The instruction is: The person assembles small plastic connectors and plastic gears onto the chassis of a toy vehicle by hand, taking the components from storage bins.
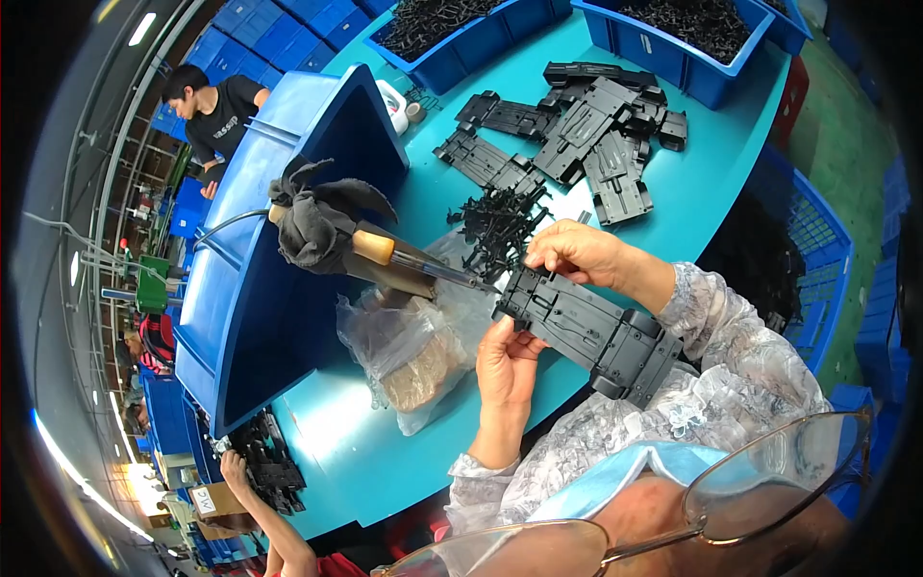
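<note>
Both hands are closed on a black plastic toy car base (596, 332), which is above the near edge of the teal worktop (336, 452), in front of the person's patterned sleeves. The left hand (508, 370) grips its near side close to the far end, with the thumb along the edge. The right hand (582, 252) pinches the corner of that same end from the opposite side, fingers bent. The base is tilted, its far end toward the upper left and its wheels along the sides.

A hot iron (423, 263) with a wooden handle (373, 247) points at that end; its tip seems to be right at the base, though I cannot tell whether the two touch. Dark cloth (322, 226) is bunched around the back of the handle. Below the iron lies a clear plastic bag (423, 370) with something brown inside.

Beyond the right hand is a loose heap of small black parts (495, 231), and past it a pile of more car bases (586, 130). A large blue bin (269, 240) stands on its side at the left. Two blue tubs (663, 58) of black parts sit along the back. At the lower left, a co-worker's hand (234, 468) is beside another group of black pieces (271, 462).
</note>
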### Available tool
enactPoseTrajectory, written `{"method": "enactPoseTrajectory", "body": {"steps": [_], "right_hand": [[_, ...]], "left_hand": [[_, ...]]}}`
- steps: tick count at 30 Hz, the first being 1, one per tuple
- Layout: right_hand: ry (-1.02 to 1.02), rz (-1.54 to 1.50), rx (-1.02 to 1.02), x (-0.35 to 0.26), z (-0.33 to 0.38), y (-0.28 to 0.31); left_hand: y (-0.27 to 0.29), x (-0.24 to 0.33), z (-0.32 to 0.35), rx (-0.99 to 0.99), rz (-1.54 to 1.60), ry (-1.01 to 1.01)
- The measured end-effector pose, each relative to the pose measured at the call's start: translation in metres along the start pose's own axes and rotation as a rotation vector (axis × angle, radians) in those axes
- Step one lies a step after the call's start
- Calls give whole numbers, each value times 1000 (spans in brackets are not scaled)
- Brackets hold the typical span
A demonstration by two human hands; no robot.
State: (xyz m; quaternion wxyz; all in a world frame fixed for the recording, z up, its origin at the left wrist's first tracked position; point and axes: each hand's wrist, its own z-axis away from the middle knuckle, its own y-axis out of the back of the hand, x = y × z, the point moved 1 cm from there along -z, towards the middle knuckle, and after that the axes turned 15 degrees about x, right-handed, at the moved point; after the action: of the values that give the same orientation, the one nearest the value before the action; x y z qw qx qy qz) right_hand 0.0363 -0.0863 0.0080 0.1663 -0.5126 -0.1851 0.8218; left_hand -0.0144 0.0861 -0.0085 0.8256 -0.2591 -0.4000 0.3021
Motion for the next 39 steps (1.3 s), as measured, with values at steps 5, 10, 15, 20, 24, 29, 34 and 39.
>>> {"method": "enactPoseTrajectory", "body": {"steps": [5,10,15,20,24,29,34,39], "right_hand": [[-6,7,28,1,0,5],[-5,-13,24,3,-2,3],[-10,-14,26,2,0,5],[-17,-6,26,1,0,2],[-4,-2,21,1,-1,3],[1,21,22,1,-1,2],[17,18,6,3,-1,4],[12,16,5,2,3,2]], "left_hand": [[0,-4,-5,3,-5,16],[1,-3,-2,-28,-102,-15],[1,-4,-2,-37,-101,-10],[-2,-2,-2,25,-56,0],[-1,-2,-4,3,-15,4],[-2,-1,-3,23,-5,4],[0,-1,-2,-6,-5,13],[0,-2,1,5,-13,6]]}}
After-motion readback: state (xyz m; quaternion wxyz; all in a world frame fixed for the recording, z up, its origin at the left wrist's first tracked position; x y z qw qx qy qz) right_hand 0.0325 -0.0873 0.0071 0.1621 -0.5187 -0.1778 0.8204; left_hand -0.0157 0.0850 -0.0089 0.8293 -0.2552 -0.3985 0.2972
